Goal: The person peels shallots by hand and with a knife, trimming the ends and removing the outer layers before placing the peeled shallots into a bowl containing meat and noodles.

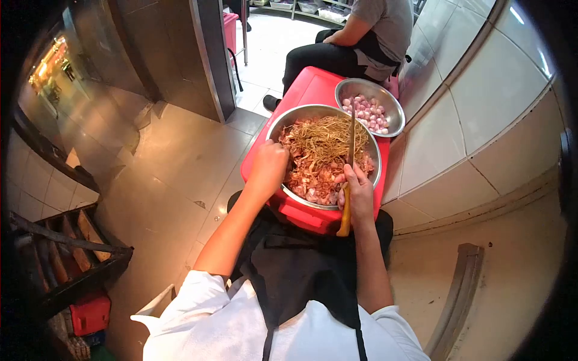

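A large metal bowl stands in front of me on a red plastic box. Reddish-brown shallots with papery skins fill it, and a tangle of dry, straw-coloured roots lies on top. My left hand is closed at the bowl's left side; its fingertips dip among the shallots, so what they hold is hidden. In my right hand, over the bowl's right rim, is a knife with a yellow handle, its blade pointing up and away from me.
Behind the large bowl, a smaller metal bowl contains peeled pink-white shallots. Another person sits past the red box. A tiled wall runs close on the right. To the left are a metal-edged door frame and a dark slatted rack.
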Action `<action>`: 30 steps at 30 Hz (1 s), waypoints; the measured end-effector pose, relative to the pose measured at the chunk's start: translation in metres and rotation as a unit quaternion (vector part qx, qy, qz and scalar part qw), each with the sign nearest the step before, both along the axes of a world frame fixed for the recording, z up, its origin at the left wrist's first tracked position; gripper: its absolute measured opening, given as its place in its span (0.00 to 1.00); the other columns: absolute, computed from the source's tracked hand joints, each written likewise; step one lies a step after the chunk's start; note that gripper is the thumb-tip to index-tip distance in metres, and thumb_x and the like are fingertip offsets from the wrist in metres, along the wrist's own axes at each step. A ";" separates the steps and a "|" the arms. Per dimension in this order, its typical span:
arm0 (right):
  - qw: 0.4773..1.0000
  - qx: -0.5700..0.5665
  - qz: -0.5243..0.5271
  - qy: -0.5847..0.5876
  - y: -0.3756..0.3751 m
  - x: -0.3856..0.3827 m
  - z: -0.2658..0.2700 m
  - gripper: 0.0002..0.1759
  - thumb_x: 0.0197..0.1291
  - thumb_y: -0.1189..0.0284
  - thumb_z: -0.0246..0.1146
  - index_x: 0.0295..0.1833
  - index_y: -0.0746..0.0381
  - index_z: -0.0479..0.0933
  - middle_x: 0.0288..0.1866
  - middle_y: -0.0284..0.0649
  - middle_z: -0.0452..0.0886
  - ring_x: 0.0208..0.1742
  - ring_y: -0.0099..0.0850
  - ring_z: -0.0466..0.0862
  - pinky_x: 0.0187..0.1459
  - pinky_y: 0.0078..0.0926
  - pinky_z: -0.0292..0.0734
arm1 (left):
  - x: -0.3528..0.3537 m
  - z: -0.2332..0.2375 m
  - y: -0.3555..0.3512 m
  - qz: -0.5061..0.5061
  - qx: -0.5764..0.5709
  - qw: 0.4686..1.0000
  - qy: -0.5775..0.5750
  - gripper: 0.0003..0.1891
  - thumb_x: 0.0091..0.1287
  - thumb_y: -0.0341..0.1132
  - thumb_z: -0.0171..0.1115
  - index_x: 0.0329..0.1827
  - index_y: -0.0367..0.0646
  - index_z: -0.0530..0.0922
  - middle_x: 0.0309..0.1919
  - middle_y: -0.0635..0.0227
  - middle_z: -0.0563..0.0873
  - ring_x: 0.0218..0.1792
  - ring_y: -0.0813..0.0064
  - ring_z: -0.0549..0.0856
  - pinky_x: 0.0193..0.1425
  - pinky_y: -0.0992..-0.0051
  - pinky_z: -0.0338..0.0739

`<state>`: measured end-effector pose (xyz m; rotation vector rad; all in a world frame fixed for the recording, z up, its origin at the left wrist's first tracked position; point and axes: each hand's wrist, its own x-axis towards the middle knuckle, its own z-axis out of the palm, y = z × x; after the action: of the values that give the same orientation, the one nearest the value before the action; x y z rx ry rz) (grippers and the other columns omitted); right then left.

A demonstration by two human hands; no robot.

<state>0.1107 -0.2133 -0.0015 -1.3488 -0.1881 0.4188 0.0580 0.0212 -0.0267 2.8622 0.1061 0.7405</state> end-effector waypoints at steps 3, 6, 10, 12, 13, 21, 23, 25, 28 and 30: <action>1.000 -0.017 -0.014 -0.014 0.001 -0.006 0.002 0.15 0.76 0.60 0.59 0.56 0.60 0.76 0.33 0.32 0.80 0.14 0.17 0.72 0.14 0.17 0.67 | 0.015 -0.015 -0.002 -0.035 0.021 0.996 0.085 0.08 0.48 0.29 0.70 0.31 0.36 0.83 0.33 0.52 0.86 0.41 0.52 0.86 0.48 0.56 0.81; 0.999 -0.027 -0.019 -0.017 0.002 -0.006 -0.001 0.16 0.75 0.61 0.59 0.59 0.60 0.76 0.33 0.32 0.80 0.14 0.17 0.72 0.14 0.17 0.67 | 0.025 -0.023 -0.006 -0.017 -0.038 0.996 0.078 0.11 0.48 0.30 0.71 0.34 0.36 0.83 0.33 0.51 0.86 0.39 0.51 0.87 0.47 0.55 0.81; 0.999 -0.017 -0.017 -0.023 0.000 -0.008 -0.001 0.20 0.76 0.62 0.58 0.66 0.60 0.74 0.33 0.32 0.80 0.14 0.17 0.72 0.14 0.17 0.66 | 0.011 0.005 -0.009 0.031 -0.183 0.982 -0.014 0.15 0.52 0.29 0.71 0.44 0.37 0.83 0.35 0.52 0.89 0.38 0.55 0.89 0.45 0.59 0.83; 0.999 -0.024 -0.006 -0.040 0.000 -0.012 0.003 0.21 0.77 0.63 0.57 0.68 0.61 0.73 0.33 0.32 0.80 0.14 0.17 0.72 0.14 0.17 0.66 | 0.002 0.016 -0.008 0.038 -0.275 0.960 -0.045 0.16 0.54 0.29 0.72 0.46 0.37 0.83 0.35 0.53 0.89 0.37 0.58 0.89 0.44 0.63 0.83; 0.998 -0.028 0.000 -0.050 0.002 -0.012 0.005 0.21 0.77 0.63 0.57 0.69 0.61 0.73 0.33 0.32 0.80 0.14 0.17 0.72 0.13 0.17 0.66 | 0.000 0.021 -0.006 0.028 -0.322 0.945 -0.051 0.16 0.55 0.30 0.73 0.46 0.37 0.84 0.33 0.54 0.89 0.35 0.58 0.89 0.44 0.64 0.83; 0.985 -0.056 0.162 -0.032 0.024 -0.015 0.017 0.26 0.79 0.62 0.53 0.75 0.64 0.67 0.32 0.32 0.78 0.15 0.17 0.71 0.14 0.16 0.65 | -0.002 0.007 -0.001 -0.079 -0.625 0.776 -0.023 0.17 0.63 0.20 0.68 0.56 0.34 0.81 0.46 0.64 0.90 0.39 0.81 0.89 0.46 0.80 0.84; 0.983 -0.051 0.177 -0.017 0.030 -0.013 0.016 0.26 0.79 0.61 0.52 0.75 0.65 0.67 0.32 0.32 0.78 0.15 0.17 0.71 0.14 0.16 0.65 | -0.001 0.004 -0.002 -0.085 -0.615 0.783 -0.024 0.17 0.64 0.21 0.68 0.56 0.34 0.80 0.46 0.64 0.90 0.40 0.81 0.88 0.45 0.80 0.84; 0.981 -0.049 0.188 -0.012 0.034 -0.012 0.016 0.23 0.80 0.59 0.51 0.67 0.64 0.72 0.32 0.33 0.77 0.16 0.17 0.71 0.14 0.16 0.66 | 0.001 -0.001 0.000 -0.077 -0.628 0.774 -0.020 0.17 0.65 0.22 0.69 0.56 0.34 0.80 0.45 0.65 0.90 0.40 0.82 0.87 0.45 0.81 0.83; 0.979 -0.054 0.197 0.017 0.036 -0.009 0.020 0.19 0.80 0.57 0.50 0.58 0.62 0.74 0.33 0.33 0.78 0.16 0.17 0.71 0.14 0.16 0.66 | 0.005 -0.009 -0.003 -0.082 -0.653 0.750 -0.067 0.16 0.66 0.25 0.70 0.56 0.33 0.81 0.43 0.65 0.90 0.40 0.83 0.87 0.44 0.82 0.82; 0.976 -0.058 0.207 0.023 0.036 -0.007 0.019 0.19 0.80 0.56 0.49 0.56 0.61 0.73 0.33 0.33 0.78 0.16 0.16 0.71 0.14 0.16 0.66 | 0.007 -0.011 -0.005 -0.080 -0.672 0.732 -0.078 0.15 0.68 0.26 0.70 0.56 0.33 0.80 0.43 0.64 0.90 0.42 0.81 0.87 0.46 0.80 0.82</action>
<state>0.1034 -0.1770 0.0179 -1.4124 -0.4146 0.8196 0.0648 0.0165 -0.0378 1.3783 0.2406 0.4984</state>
